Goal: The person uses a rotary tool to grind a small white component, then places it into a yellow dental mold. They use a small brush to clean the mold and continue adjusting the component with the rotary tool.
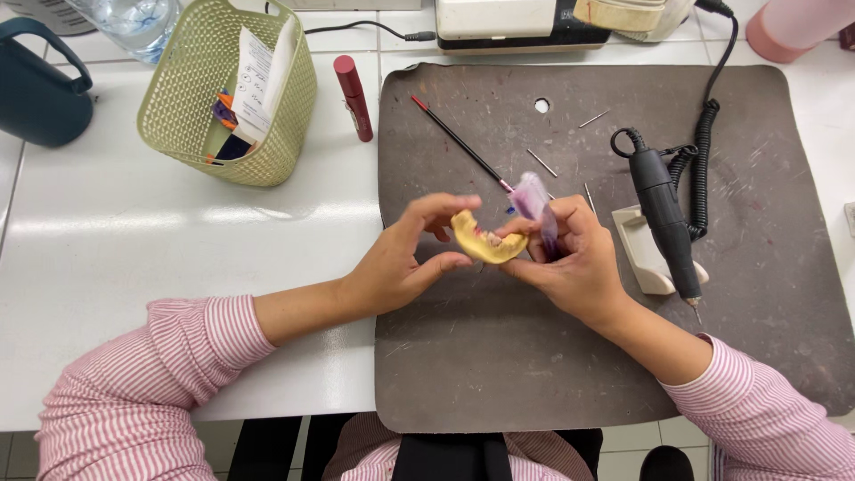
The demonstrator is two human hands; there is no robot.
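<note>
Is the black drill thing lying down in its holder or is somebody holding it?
Lying down. The black handpiece rests across its beige cradle on the grey mat, tip pointing toward the person. Neither hand touches it.

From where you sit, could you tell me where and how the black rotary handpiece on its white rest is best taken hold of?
Grip the black rotary handpiece around its thick, bare middle barrel, coming from above and its right. It lies slanted across the white rest, its thin bur tip pointing towards the person and its coiled black cord leaving the far end, so both ends are poor holds.
</note>
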